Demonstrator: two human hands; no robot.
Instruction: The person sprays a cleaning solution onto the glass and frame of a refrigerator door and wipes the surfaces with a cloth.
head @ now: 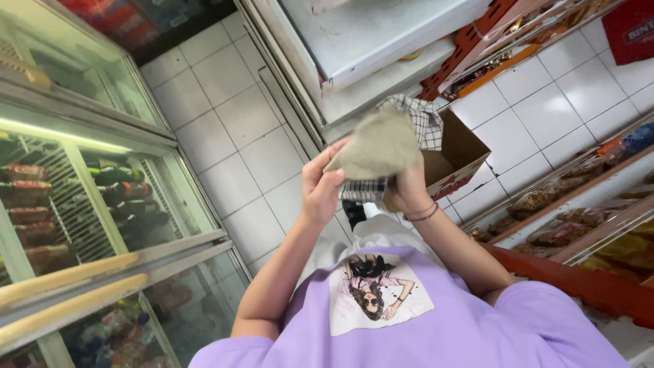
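Both of my hands are raised in front of my purple shirt. My left hand pinches the near edge of a grey-green cloth. My right hand, with thin bracelets on the wrist, is under that cloth and grips it together with a black-and-white checked cloth. The checked cloth hangs behind and below the grey one. My right fingers are mostly hidden by the fabric.
An open cardboard box sits on the white tiled floor just beyond my hands. A glass-door cooler with bottles stands at the left. A white freezer lid lies ahead. Orange shelves with packed snacks run along the right.
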